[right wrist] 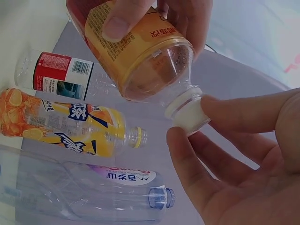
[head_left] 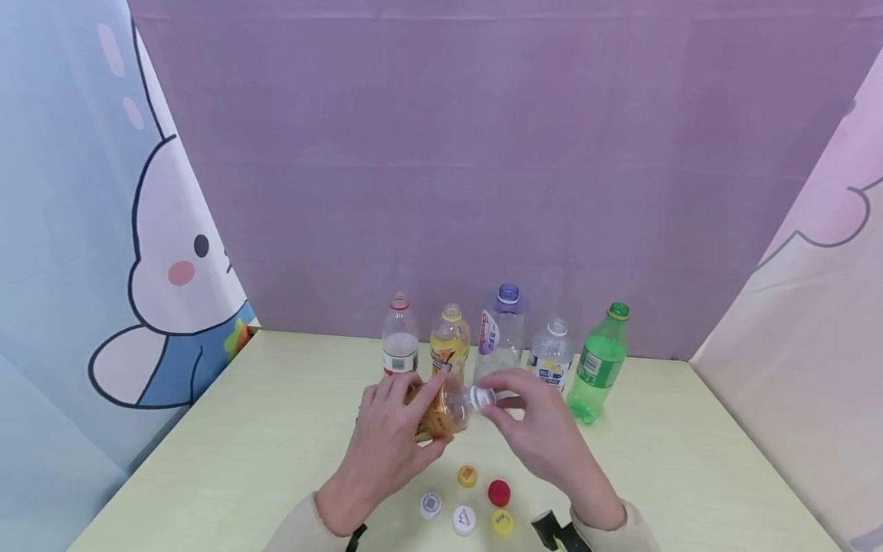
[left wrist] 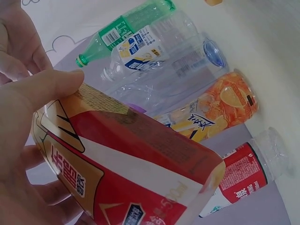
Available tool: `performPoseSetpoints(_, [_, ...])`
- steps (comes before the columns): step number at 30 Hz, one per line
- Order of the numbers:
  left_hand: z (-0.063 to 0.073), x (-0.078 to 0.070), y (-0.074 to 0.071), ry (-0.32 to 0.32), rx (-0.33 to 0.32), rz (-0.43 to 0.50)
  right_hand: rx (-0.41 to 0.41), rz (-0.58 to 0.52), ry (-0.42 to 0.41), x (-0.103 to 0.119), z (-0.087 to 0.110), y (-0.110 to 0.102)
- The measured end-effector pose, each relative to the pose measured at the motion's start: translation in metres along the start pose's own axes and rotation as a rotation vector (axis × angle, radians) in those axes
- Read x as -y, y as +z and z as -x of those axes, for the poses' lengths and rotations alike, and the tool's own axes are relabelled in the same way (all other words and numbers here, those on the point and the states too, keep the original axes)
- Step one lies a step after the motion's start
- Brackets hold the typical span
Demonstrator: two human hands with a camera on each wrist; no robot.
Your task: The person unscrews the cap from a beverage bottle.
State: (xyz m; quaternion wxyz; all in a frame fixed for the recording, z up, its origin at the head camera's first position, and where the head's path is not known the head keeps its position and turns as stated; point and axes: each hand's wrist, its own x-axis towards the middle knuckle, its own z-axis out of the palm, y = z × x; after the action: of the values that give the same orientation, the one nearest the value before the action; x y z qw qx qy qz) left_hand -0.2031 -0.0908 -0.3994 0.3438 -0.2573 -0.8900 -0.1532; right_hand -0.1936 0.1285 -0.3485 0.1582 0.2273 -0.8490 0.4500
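My left hand (head_left: 391, 437) grips a plastic bottle (left wrist: 136, 159) with a red and gold label round its body. The bottle lies almost sideways above the table, its neck pointing toward my right hand (head_left: 545, 437). At that neck, my right thumb and fingers pinch a white cap (right wrist: 192, 117), which sits at the mouth of the bottle. Clear plastic shows between the label and the neck in the right wrist view. Below the hands, several loose caps rest on the table, among them a red cap (head_left: 499, 493) and a yellow cap (head_left: 502, 522).
Several capless bottles stand in a row behind the hands: a red-ringed bottle (head_left: 400, 337), an orange-labelled bottle (head_left: 450, 337), a tall clear bottle (head_left: 507, 330), a small clear bottle (head_left: 552, 353) and a green bottle (head_left: 600, 360). A purple cloth (head_left: 441, 169) hangs behind the table (head_left: 690, 460).
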Motion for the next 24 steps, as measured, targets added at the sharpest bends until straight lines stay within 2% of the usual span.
performPoseSetpoints(10, [-0.0007, -0.0025, -0.0016, 0.007, 0.008, 0.038, -0.084, 0.011, -0.006, -0.0017, -0.0014, 0.0017])
performPoseSetpoints(18, [-0.0003, -0.0023, -0.0021, 0.006, 0.004, 0.013, -0.013, 0.022, 0.210, 0.0030, -0.0020, -0.0016])
performPoseSetpoints(20, [-0.0002, -0.0019, -0.0021, 0.003, 0.003, 0.010, -0.002, 0.014, 0.211, 0.0035, -0.0020, -0.0022])
performPoseSetpoints(24, [0.0001, -0.0007, -0.0016, 0.000, 0.003, -0.003, -0.010, -0.005, 0.135, 0.0040, -0.0011, -0.0023])
